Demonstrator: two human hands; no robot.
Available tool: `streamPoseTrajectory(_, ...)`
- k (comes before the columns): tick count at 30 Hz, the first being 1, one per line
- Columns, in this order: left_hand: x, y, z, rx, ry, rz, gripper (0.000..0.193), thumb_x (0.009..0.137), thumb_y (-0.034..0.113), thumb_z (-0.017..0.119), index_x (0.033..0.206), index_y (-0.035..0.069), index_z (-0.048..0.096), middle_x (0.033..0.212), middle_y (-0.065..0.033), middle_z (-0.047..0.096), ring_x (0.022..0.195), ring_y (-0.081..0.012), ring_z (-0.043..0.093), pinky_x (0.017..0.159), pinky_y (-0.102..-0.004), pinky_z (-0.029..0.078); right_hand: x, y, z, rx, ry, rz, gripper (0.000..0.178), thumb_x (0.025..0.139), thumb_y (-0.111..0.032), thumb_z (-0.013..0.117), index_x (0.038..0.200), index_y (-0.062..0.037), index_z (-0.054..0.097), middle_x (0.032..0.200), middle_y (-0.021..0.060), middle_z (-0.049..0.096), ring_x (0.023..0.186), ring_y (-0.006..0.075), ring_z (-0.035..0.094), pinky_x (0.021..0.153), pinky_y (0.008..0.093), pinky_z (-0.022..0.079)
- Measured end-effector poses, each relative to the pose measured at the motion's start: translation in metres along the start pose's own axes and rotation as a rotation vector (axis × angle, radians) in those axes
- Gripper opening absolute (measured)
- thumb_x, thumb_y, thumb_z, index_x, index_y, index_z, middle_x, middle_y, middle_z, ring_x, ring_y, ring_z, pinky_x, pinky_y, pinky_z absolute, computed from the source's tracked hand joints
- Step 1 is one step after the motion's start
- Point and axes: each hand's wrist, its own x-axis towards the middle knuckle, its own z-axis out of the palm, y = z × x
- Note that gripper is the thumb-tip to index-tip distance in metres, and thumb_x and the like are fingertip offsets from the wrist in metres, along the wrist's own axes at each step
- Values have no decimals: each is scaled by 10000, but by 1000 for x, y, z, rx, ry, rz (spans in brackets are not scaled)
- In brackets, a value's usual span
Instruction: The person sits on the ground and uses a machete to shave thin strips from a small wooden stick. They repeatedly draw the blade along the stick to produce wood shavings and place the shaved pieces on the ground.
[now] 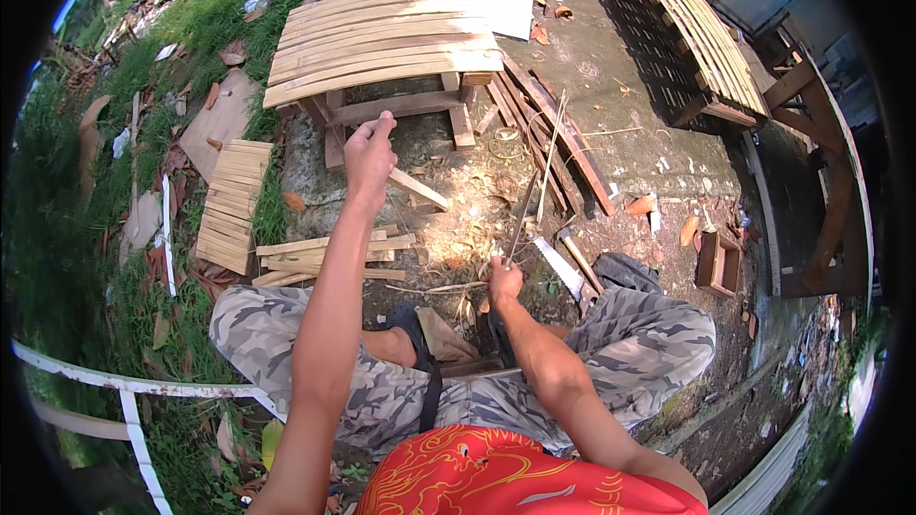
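My left hand is raised in front of the low bench, its fingers closed around a short bamboo slat that slants down to the right. Lower and to the right, my right hand grips a long, thin, dark blade-like tool that points up and away; its exact kind is hard to make out. Beyond its tip lies a thin pale strip. Between my hands, shavings cover the sunlit ground. Loose bamboo slats lie in a pile below my left hand.
Ahead stands a low bench topped with bamboo slats; a longer slatted bench is at the far right. A handsaw and a hammer lie by my right knee. Dark planks and a small wooden box are farther right.
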Motion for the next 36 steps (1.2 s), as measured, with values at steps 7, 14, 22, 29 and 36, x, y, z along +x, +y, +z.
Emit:
streamPoseTrajectory(7, -37, -32, 1, 25, -127, -33, 285, 977, 314, 579, 992, 31, 613, 564, 70, 336, 479, -47, 300, 497, -224, 313, -23, 13, -21, -215, -123, 6, 416, 847, -436, 685, 854, -23, 644, 573, 89, 628, 542, 178, 658, 522, 334, 494)
streamPoseTrajectory(14, -47, -41, -9, 202, -88, -65, 290, 960, 325, 591, 936, 47, 671, 538, 74, 361, 474, -52, 322, 570, -230, 364, -31, 17, -10, -568, -351, -54, 508, 837, -503, 624, 954, -11, 669, 656, 149, 672, 661, 270, 693, 705, 400, 531)
streamPoseTrajectory(22, -35, -37, -45, -86, 94, -85, 245, 908, 233, 678, 993, 4, 653, 598, 40, 477, 480, -55, 374, 535, -240, 371, -34, 8, 11, -738, -397, -202, 461, 823, -430, 581, 1041, -33, 670, 1014, 270, 665, 1005, 384, 641, 881, 457, 487)
streamPoseTrajectory(29, -33, -23, -54, -82, 137, 4, 228, 901, 228, 692, 910, 7, 636, 564, 59, 428, 448, -49, 350, 477, -227, 316, -29, -1, 29, -663, -486, -200, 480, 822, -430, 587, 928, 30, 679, 830, 271, 673, 863, 428, 661, 803, 461, 505)
streamPoseTrajectory(36, -32, -31, -54, -57, 150, -56, 232, 901, 219, 688, 937, -5, 641, 611, 48, 466, 499, -52, 380, 488, -225, 318, -12, 22, 43, -658, -483, -185, 551, 818, -456, 611, 971, 71, 656, 928, 310, 657, 931, 430, 647, 841, 480, 493)
